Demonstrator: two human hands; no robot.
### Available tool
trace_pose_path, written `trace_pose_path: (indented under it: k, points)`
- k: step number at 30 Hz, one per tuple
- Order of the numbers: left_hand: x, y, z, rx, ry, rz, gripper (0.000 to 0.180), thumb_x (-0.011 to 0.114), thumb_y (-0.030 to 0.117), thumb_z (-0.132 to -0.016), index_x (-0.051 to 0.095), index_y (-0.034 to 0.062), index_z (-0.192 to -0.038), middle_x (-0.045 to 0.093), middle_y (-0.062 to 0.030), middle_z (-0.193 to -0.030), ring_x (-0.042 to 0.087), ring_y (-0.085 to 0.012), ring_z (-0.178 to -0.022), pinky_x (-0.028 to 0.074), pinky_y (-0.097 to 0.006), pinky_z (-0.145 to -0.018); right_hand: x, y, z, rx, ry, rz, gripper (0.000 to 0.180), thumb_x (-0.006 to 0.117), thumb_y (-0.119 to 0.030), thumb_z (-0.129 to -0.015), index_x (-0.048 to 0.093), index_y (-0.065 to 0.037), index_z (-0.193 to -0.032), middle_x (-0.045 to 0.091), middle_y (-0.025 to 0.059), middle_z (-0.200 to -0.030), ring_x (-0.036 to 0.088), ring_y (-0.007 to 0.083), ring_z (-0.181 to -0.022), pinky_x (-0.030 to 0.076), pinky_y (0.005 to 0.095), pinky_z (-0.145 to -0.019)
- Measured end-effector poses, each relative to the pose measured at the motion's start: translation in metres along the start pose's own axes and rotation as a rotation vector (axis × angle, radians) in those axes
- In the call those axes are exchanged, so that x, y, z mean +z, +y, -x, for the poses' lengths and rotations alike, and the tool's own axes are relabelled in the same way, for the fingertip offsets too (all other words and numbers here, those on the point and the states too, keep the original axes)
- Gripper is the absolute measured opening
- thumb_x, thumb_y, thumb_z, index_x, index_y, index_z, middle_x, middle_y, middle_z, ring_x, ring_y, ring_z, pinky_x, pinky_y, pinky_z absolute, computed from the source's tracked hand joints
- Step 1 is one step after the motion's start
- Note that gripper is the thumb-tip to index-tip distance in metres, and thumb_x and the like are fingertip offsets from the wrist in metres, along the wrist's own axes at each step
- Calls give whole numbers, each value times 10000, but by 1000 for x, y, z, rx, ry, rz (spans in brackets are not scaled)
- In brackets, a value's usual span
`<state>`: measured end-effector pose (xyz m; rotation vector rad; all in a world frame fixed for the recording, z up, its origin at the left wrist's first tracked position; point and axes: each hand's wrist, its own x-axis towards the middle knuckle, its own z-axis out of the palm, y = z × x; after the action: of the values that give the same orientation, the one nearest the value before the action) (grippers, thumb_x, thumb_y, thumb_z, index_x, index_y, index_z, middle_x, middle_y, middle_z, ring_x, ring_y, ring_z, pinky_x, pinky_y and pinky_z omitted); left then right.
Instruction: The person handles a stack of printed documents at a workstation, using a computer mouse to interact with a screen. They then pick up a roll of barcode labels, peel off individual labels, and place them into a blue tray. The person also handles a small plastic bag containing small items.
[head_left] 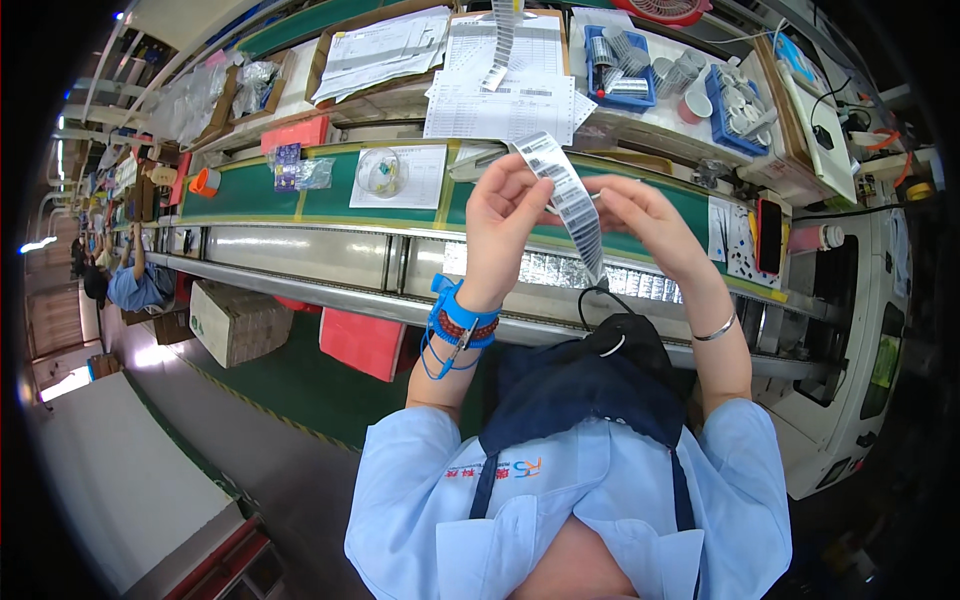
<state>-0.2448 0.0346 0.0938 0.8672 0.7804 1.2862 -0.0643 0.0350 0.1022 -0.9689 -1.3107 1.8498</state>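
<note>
A strip of printed labels point(568, 200) hangs between my hands over the near edge of the bench, its tail curving down toward my chest. My left hand point(503, 218) pinches the strip near its upper part between thumb and fingers. At the strip's other edge is my right hand point(648, 222), thumb and fingers closed together. A thin pale edge shows by its fingertips, but I cannot make out what it holds. A blue wrist strap point(445, 325) and beads circle my left wrist; a metal bangle point(716, 328) is on my right.
Behind my hands runs a green conveyor belt point(325, 190) with a clear round dish point(382, 173) on paper. Printed sheets point(480, 110) lie on the shelf beyond, beside blue bins point(740, 125) of parts. A phone point(768, 237) lies at right. Another person point(140, 285) sits far left.
</note>
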Motion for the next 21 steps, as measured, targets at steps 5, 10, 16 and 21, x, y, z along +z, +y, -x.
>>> trace_pose_path:
  k: [5, 10, 16, 21]
  points:
    - [-11, -8, -4, -34, 23, -18, 285, 523, 24, -824, 441, -13, -1095, 591, -75, -881, 583, -115, -785, 509, -234, -631, 8, 9, 1, 22, -38, -53, 312, 491, -101, -854, 458, 35, -1133, 599, 107, -973, 577, 142, -895, 449, 270, -797]
    - [-18, -21, -7, -55, 32, -27, 297, 531, 31, -821, 439, -7, -1101, 586, -66, -871, 579, -108, -776, 503, -224, -617, 9, 14, -1, 51, -24, -67, 318, 485, -82, -853, 442, 39, -1144, 610, 123, -941, 592, 155, -873, 459, 269, -779]
    - [-25, -38, -10, -109, 12, -35, 318, 553, 13, -797, 434, -5, -1091, 566, -51, -835, 553, -86, -706, 473, -197, -510, 1, 35, -8, 127, -18, -77, 290, 491, -90, -859, 450, 31, -1119, 612, 102, -943, 578, 111, -870, 440, 235, -771]
    - [-36, -65, -14, -286, -85, -116, 291, 593, 52, -780, 478, 1, -1042, 542, -29, -796, 492, -51, -633, 421, -180, -462, -3, 54, -14, 212, 91, -53, 247, 498, -85, -855, 461, 20, -1076, 630, 95, -874, 594, 113, -805, 455, 241, -725]
